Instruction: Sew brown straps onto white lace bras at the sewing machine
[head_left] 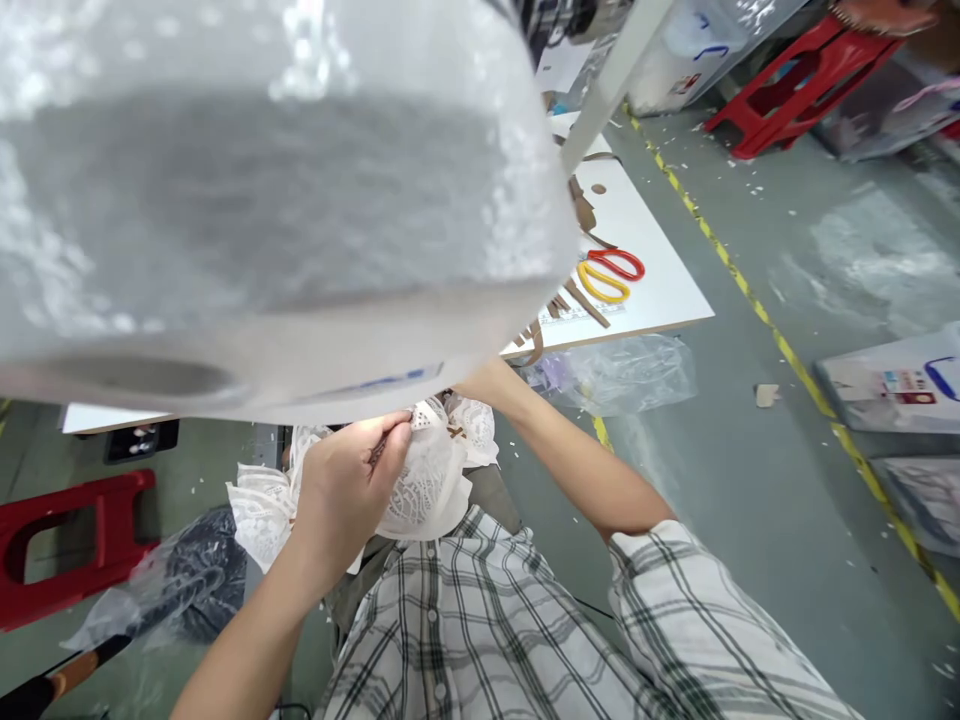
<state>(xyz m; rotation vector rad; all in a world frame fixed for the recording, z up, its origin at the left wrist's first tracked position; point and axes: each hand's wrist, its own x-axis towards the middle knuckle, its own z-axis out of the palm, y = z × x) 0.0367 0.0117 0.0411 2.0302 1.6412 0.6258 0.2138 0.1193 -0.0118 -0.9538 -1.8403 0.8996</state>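
Observation:
White lace fabric, a cup-shaped piece with a small brown bow, hangs over my lap. My left hand pinches its upper edge between thumb and fingers. More ruffled lace spreads to the left of that hand. My right hand reaches up at the right of the cup; its fingers are hidden behind the big white machine head, so its hold cannot be seen.
A blurred white machine head fills the upper left. Red-and-yellow scissors and brown strips lie on the white table. Red stools and plastic bags are around.

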